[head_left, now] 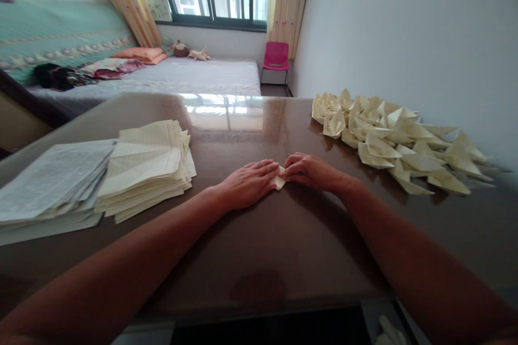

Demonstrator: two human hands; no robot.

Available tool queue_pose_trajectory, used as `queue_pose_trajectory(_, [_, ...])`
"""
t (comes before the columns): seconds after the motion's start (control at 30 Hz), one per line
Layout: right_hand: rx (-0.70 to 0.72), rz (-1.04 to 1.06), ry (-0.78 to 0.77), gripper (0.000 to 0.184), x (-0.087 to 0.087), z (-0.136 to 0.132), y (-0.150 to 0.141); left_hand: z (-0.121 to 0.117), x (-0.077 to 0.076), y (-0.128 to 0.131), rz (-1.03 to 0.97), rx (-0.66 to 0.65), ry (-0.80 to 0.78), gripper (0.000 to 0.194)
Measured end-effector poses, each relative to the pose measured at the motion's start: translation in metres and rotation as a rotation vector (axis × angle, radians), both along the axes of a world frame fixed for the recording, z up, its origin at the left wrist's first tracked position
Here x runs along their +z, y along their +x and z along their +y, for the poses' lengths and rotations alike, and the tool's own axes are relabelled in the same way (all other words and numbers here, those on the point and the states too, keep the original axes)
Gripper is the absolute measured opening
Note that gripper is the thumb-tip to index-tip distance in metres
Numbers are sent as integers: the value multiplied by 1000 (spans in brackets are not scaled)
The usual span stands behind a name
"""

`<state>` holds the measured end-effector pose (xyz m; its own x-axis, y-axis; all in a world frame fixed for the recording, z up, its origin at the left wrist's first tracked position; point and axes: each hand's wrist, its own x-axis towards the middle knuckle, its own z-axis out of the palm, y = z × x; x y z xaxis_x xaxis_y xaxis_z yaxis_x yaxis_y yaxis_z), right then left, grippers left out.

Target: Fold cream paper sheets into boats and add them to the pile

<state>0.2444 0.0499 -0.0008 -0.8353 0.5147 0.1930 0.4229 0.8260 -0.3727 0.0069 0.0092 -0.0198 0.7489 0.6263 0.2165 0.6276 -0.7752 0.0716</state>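
A small folded piece of cream paper [279, 179] lies on the brown table, mostly covered by fingers. My left hand [253, 183] rests flat across its left part with the fingers stretched out. From the other side, my right hand [309, 171] has its bent fingers and thumb closed at the paper's right edge. Only a small pale patch shows between the two hands, so the shape of the fold is hard to make out.
Lined cream sheets [148, 159] are stacked on the left, beside printed grey sheets [52, 180]. Many folded paper boats [380, 126] crowd the right side by the wall. Beyond the table [226, 259] stand a bed [218, 78] and a pink chair [277, 56].
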Motion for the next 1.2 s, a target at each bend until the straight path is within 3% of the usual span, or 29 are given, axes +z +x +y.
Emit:
queue_pose_trajectory(0.1, [-3,-1,-9,23,0,-1,-1,2,-3,-2,41,53,-133,52])
queue_pose_trajectory(0.2, [-93,28,-7,25,-4,-3,-7,2,-3,-2,52,95,-186,55])
queue_pose_trajectory(0.3, [-207,48,27,24,-12,-4,-13,1,-5,0,57,121,-195,60])
queue_pose_trajectory(0.47, [-245,-12,81,39,-16,-7,-18,2,-4,-2,14,183,-115,72])
queue_pose_trajectory(0.53, [-247,-41,123,37,-14,-9,-19,4,3,-5,-36,109,-58,66])
queue_pose_trajectory(0.67, [-251,-45,182,33,-12,-11,-22,7,15,-10,-65,-84,-38,29])
queue_pose_trajectory(0.87, [-125,50,16,20,-11,-8,-21,7,15,-13,-16,-139,27,33])
queue_pose_trajectory(1.03, [-57,43,-163,30,-1,-6,-10,7,17,-13,51,-136,91,30])
queue_pose_trajectory(1.1, [-39,40,-189,35,1,-5,-7,7,17,-12,42,-110,87,28])
queue_pose_trajectory(1.2, [-28,62,-179,29,1,-4,-6,7,16,-11,-6,-71,47,25])
